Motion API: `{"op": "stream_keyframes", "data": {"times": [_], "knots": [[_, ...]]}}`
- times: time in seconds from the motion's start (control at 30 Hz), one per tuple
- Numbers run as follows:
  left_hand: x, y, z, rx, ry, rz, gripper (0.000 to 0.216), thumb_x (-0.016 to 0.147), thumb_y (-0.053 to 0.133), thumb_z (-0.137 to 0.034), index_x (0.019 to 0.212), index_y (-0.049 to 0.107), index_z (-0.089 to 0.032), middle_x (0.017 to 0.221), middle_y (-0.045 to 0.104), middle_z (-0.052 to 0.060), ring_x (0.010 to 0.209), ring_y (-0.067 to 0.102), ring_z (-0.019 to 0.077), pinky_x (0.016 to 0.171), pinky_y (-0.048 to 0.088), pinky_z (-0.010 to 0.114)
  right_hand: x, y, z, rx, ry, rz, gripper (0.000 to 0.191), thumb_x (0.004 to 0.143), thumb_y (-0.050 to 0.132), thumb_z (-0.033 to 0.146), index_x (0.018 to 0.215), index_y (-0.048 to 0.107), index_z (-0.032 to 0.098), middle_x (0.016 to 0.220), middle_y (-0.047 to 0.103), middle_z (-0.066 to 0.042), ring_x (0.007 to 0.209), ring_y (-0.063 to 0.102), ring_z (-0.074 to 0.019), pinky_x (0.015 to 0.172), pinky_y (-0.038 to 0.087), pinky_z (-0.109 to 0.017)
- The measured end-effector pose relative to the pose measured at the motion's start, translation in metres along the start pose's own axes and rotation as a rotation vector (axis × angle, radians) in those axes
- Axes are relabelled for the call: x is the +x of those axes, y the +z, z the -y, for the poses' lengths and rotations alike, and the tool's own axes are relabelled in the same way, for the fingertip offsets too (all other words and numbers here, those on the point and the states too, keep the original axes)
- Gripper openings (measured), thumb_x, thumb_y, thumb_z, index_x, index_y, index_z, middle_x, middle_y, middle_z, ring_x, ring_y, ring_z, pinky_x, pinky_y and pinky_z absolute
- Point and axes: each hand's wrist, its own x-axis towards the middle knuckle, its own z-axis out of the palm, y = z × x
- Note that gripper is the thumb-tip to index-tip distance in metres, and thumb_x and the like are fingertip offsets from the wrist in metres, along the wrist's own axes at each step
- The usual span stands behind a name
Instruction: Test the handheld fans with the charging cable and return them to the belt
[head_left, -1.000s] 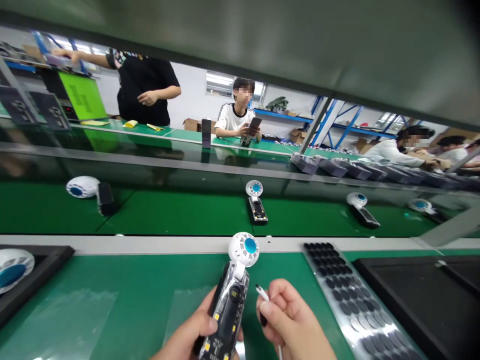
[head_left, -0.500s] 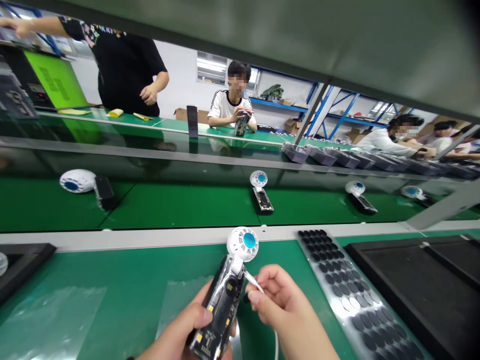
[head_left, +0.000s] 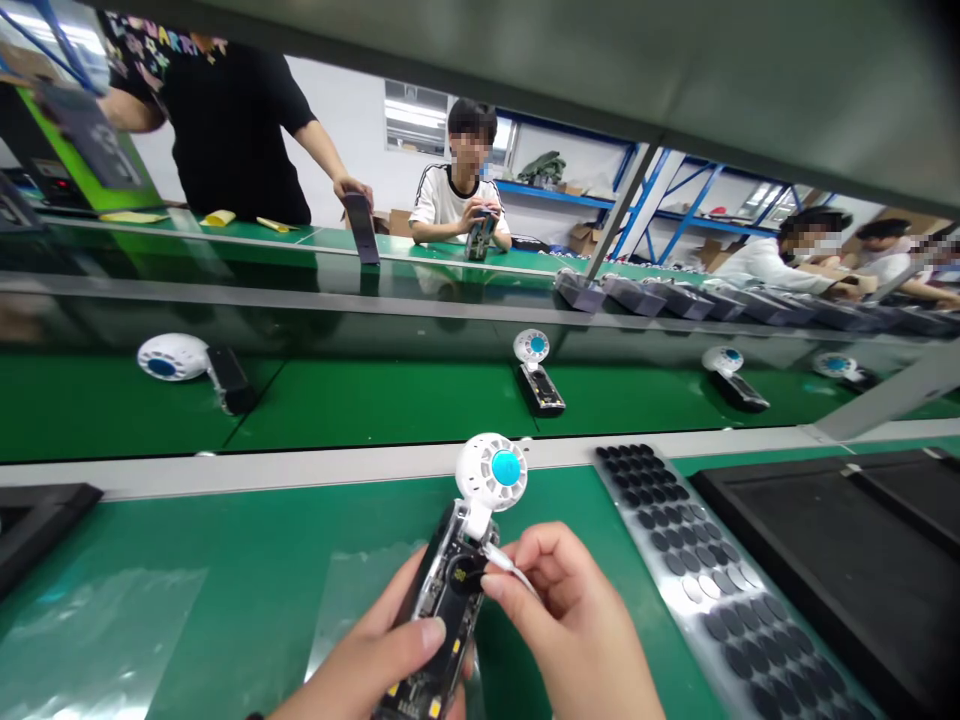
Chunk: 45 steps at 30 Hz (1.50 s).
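A handheld fan with a white round head, blue centre and dark see-through body showing circuitry is tilted up before me. My left hand wraps around its lower body, thumb across the front. Beside the fan's neck, my right hand is closed, with thumb and forefinger pinching a small black round sticker at the round recess on the body; the fingers partly hide it. A white cable runs from the fan's side past the right fingers.
A sheet of black round stickers lies to the right, next to a black tray. Clear plastic bags lie at left. Several similar fans rest on the green belt beyond. Co-workers sit and stand across the line.
My right fingers have moved the black sticker from beside the fan up against its front. The left thumb has shifted on the body. A standing co-worker now touches an upright dark box.
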Motion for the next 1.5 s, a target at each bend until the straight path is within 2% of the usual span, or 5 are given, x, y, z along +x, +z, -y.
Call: {"op": "stream_keyframes", "data": {"times": [0.37,0.63,0.8,1.23,1.5], "knots": [[-0.002,0.005,-0.003,0.028,-0.046,0.015,0.088,0.069,0.059,-0.034,0.133,0.001,-0.018,0.070,0.058,0.005,0.050,0.051,0.0122,0.052,0.033,0.023,-0.003,-0.008,0.001,-0.343,-0.050,0.089,0.012,0.071,0.052,0.028,0.068,0.042,0.023,0.058,0.049,0.006,0.055,0.048,-0.0116,0.051,0.039,-0.019],[-0.001,0.004,-0.004,0.080,-0.061,0.025,0.083,0.070,0.058,-0.035,0.133,0.005,-0.018,0.071,0.057,0.005,0.051,0.050,0.0123,0.053,0.033,0.023,-0.008,-0.011,0.011,-0.641,-0.364,0.059,0.010,0.075,0.050,0.021,0.067,0.044,0.024,0.064,0.058,0.005,0.058,0.055,-0.0117,0.045,0.038,-0.017],[-0.002,0.008,-0.010,0.112,-0.092,0.043,0.083,0.071,0.058,-0.034,0.132,0.005,-0.018,0.071,0.057,0.004,0.052,0.051,0.0124,0.055,0.033,0.024,-0.009,-0.012,0.016,-0.764,-0.428,0.099,0.013,0.074,0.050,0.015,0.069,0.043,0.024,0.063,0.056,0.007,0.057,0.054,-0.0092,0.043,0.036,-0.015],[-0.005,0.011,-0.013,0.092,-0.125,0.052,0.083,0.069,0.061,-0.031,0.132,0.009,-0.016,0.067,0.059,0.003,0.051,0.051,0.0117,0.054,0.033,0.022,-0.012,-0.011,0.019,-0.931,-0.428,0.084,0.013,0.071,0.049,0.012,0.068,0.043,0.023,0.061,0.053,0.005,0.055,0.053,-0.0116,0.045,0.038,-0.019],[-0.005,0.005,-0.010,0.095,-0.138,0.061,0.074,0.073,0.054,-0.031,0.132,0.010,-0.020,0.071,0.059,0.004,0.053,0.052,0.0133,0.056,0.034,0.025,-0.013,-0.008,0.013,-0.983,-0.600,0.064,0.011,0.073,0.043,0.012,0.068,0.045,0.022,0.060,0.053,0.003,0.055,0.052,-0.0132,0.049,0.041,-0.022]]}}
